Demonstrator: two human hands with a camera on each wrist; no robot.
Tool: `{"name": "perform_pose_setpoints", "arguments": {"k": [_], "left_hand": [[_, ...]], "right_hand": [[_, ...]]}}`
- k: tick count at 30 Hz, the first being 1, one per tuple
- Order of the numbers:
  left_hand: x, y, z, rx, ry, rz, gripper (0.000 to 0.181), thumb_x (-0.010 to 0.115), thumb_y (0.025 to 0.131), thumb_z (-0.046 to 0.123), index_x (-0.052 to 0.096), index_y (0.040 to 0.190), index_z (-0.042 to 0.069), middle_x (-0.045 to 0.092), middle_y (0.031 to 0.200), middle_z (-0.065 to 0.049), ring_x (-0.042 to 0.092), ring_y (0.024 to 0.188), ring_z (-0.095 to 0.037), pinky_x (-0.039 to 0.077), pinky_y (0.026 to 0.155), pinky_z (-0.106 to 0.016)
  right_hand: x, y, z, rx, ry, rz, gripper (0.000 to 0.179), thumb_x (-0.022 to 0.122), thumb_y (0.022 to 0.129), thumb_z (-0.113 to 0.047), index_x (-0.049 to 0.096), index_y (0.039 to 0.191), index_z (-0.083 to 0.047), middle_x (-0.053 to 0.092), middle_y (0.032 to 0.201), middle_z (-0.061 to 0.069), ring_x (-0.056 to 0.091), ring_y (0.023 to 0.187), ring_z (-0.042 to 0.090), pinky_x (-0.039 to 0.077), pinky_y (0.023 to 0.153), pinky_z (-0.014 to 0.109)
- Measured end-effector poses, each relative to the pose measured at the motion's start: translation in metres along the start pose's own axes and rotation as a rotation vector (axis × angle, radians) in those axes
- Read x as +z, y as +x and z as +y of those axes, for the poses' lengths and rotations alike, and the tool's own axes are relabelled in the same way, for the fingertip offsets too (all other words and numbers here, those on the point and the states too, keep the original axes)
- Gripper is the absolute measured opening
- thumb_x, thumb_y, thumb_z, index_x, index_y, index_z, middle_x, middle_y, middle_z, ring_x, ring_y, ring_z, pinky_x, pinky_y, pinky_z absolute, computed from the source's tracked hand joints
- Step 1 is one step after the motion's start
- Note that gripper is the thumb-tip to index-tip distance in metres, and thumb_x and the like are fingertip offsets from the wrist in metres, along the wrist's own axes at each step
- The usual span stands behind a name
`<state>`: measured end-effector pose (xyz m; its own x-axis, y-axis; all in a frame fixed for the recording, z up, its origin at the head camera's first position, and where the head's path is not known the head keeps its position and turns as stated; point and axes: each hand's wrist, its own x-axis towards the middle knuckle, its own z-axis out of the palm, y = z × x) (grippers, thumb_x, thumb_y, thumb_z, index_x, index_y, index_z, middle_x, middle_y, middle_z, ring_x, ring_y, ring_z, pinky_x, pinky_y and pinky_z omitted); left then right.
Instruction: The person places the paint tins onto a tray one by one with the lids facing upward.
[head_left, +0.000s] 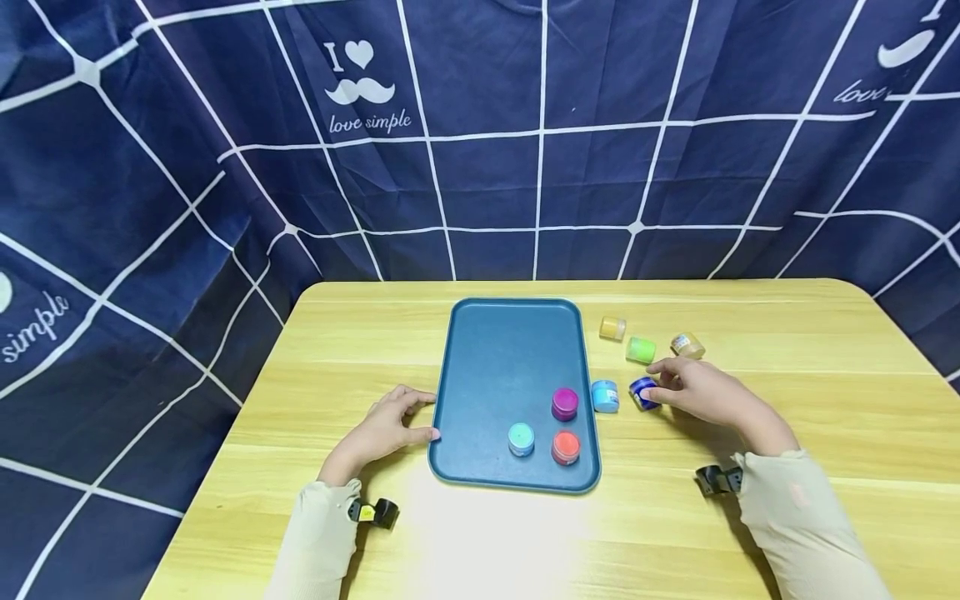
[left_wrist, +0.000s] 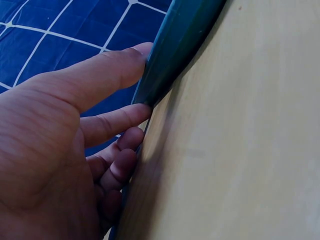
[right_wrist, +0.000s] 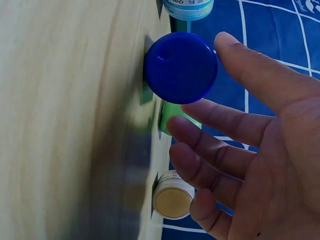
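Observation:
My left hand [head_left: 386, 427] rests at the left edge of the blue tray [head_left: 498, 358], thumb and index fingertip touching its rim, as the left wrist view also shows. The right hand [head_left: 693, 387] is at a dark blue paint jar [head_left: 643, 392] lying on its side; in the right wrist view its thumb and index finger stand spread around the jar's round end [right_wrist: 180, 68]. Left of it lies a light blue jar [head_left: 605, 397] beside the tray. Standing on the tray are a purple jar [head_left: 565, 404], a red jar [head_left: 566, 447] and a turquoise jar [head_left: 521, 439].
Beyond the right hand lie a yellow jar [head_left: 612, 328], a green jar [head_left: 641, 350] and a tan jar [head_left: 687, 345] on the wooden table [head_left: 360, 333]. A navy curtain [head_left: 487, 183] with white lines hangs behind the table and along its left side.

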<state>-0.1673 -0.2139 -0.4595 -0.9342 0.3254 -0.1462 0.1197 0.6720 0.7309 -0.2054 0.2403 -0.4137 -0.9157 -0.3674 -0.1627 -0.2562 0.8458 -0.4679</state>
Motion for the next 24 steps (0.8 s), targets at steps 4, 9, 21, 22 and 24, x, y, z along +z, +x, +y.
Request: {"name": "perform_pose_setpoints", "arguments": {"k": [4, 9, 21, 22, 24], "left_hand": [[0.000, 0.001, 0.000, -0.003, -0.006, -0.002, 0.058, 0.078, 0.080, 0.033, 0.059, 0.131, 0.011, 0.053, 0.105, -0.003, 0.044, 0.094, -0.017, 0.039, 0.085, -0.035], [0.000, 0.000, -0.001, -0.004, 0.004, 0.002, 0.059, 0.078, 0.080, 0.034, 0.059, 0.131, 0.012, 0.054, 0.107, -0.002, 0.047, 0.099, -0.018, 0.039, 0.089, -0.037], [0.001, 0.001, -0.002, 0.015, 0.025, 0.007, 0.059, 0.077, 0.080, 0.035, 0.059, 0.131, 0.012, 0.054, 0.108, -0.003, 0.048, 0.099, -0.017, 0.040, 0.089, -0.037], [0.001, 0.001, -0.002, 0.016, 0.026, 0.007, 0.059, 0.077, 0.080, 0.035, 0.059, 0.131, 0.011, 0.054, 0.108, -0.003, 0.048, 0.098, -0.017, 0.040, 0.089, -0.037], [0.001, 0.001, -0.002, 0.020, 0.028, 0.008, 0.059, 0.077, 0.080, 0.035, 0.059, 0.131, 0.011, 0.054, 0.108, -0.003, 0.048, 0.098, -0.017, 0.040, 0.089, -0.037]], "right_hand": [[0.002, 0.000, 0.001, 0.000, 0.003, -0.003, 0.052, 0.066, 0.090, -0.034, 0.060, 0.119, 0.009, 0.062, 0.090, 0.007, 0.052, 0.075, 0.015, 0.042, 0.066, 0.031], [0.004, 0.000, 0.002, 0.009, 0.018, -0.032, 0.052, 0.065, 0.091, -0.036, 0.060, 0.118, 0.009, 0.058, 0.084, 0.002, 0.047, 0.069, 0.012, 0.037, 0.060, 0.027], [0.012, 0.000, 0.006, 0.010, 0.060, -0.030, 0.040, 0.064, 0.092, -0.037, 0.063, 0.108, -0.001, 0.051, 0.073, -0.002, 0.043, 0.061, 0.009, 0.035, 0.056, 0.025], [0.013, 0.000, 0.006, 0.010, 0.063, -0.027, 0.039, 0.064, 0.092, -0.037, 0.063, 0.108, -0.002, 0.050, 0.073, -0.003, 0.042, 0.061, 0.008, 0.035, 0.055, 0.025], [0.013, 0.000, 0.006, 0.008, 0.065, -0.018, 0.038, 0.064, 0.092, -0.037, 0.063, 0.108, -0.002, 0.049, 0.073, -0.003, 0.042, 0.061, 0.008, 0.034, 0.055, 0.025]]}}
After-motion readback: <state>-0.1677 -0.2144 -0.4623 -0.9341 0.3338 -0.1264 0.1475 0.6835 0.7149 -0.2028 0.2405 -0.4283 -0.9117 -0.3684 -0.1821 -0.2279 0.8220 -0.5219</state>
